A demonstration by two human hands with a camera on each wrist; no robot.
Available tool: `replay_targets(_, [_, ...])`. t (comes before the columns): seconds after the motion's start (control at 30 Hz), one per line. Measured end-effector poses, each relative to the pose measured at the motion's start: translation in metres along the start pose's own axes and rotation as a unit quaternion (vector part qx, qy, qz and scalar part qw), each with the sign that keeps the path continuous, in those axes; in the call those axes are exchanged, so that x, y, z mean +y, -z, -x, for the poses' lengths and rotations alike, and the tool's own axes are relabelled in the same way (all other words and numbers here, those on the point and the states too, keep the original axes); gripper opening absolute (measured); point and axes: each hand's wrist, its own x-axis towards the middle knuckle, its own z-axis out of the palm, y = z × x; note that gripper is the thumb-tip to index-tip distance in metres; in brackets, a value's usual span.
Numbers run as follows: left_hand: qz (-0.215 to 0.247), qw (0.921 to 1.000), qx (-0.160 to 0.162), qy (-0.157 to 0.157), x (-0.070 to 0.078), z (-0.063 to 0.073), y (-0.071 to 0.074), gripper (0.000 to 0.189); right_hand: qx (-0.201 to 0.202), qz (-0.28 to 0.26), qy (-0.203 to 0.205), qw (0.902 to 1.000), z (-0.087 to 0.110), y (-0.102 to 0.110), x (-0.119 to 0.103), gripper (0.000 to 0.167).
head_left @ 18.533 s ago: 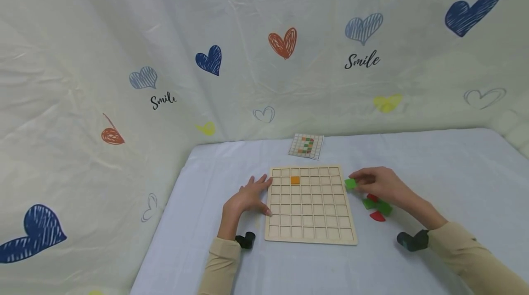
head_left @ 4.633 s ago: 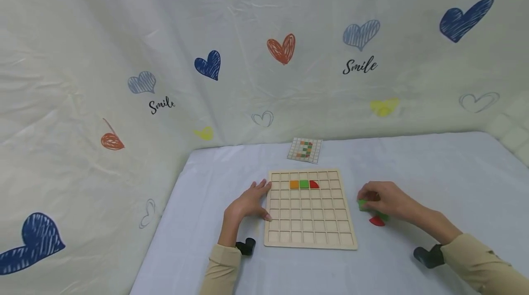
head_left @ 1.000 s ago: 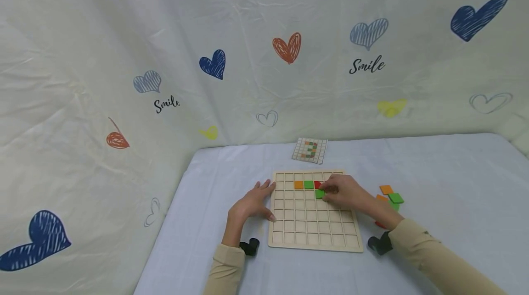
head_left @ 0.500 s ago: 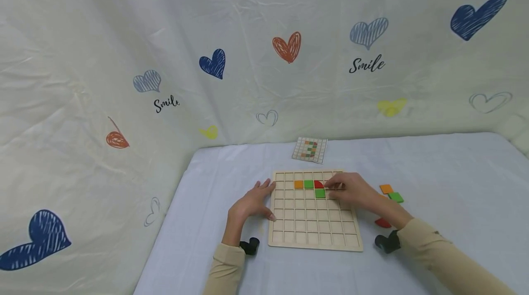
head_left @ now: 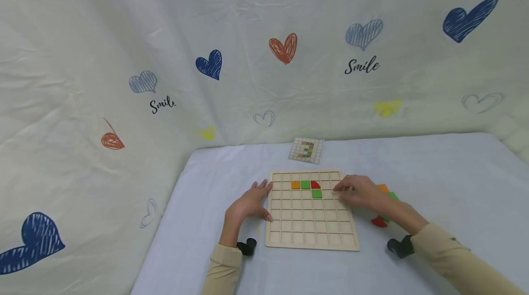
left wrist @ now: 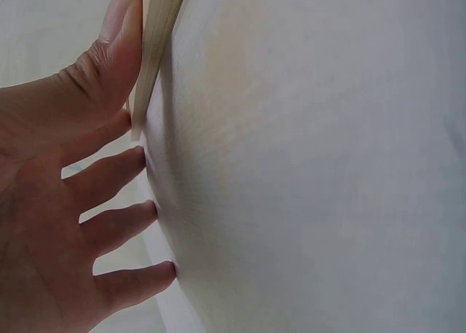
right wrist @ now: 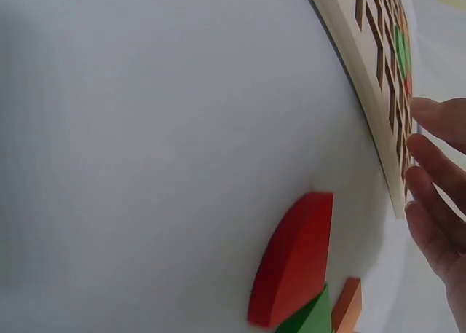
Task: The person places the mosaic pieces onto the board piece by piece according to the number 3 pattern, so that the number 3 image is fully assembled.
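A wooden grid board (head_left: 306, 226) lies on the white cloth. In one row sit an orange square tile (head_left: 295, 185), a green square tile (head_left: 305, 184) and a red quarter-round tile (head_left: 315, 185); another green tile (head_left: 316, 193) lies below the red one. My left hand (head_left: 248, 204) is spread at the board's left side, its thumb against the edge in the left wrist view. Over the board's right part, my right hand (head_left: 358, 190) is loosely bent with nothing held. Partly hidden by that arm are loose tiles, including a red piece (right wrist: 291, 264) and an orange one (right wrist: 348, 304).
Behind the board lies a printed pattern card (head_left: 306, 150) showing a coloured grid figure. Black wrist cameras sit under both forearms, the right one (head_left: 400, 247) close to the loose tiles. A white sheet with hearts (head_left: 283, 48) hangs behind the table.
Since the oldest frame, a green tile, a red quarter-round and a second green tile were added to the board. My right hand let go of the last one and moved right. Left hand stayed.
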Motion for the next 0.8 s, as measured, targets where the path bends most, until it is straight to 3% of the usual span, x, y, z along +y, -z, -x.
replay_targets(0.27, [0.007,0.9999,0.0,-0.008,-0.001,0.001,0.001,0.105,0.003,0.025,-0.019,0.9995,0.019,0.007,0.001,0.018])
replay_targets(0.67, [0.01,0.9999,0.003,-0.004,-0.001,0.0,0.0,0.105,0.021,0.028,0.005,0.9994,0.04,0.011,0.017,0.019])
replay_targets(0.8, [0.01,0.9999,0.003,-0.003,-0.001,0.001,0.001,0.105,0.027,0.036,-0.004,0.999,0.044,0.012,0.02,0.021])
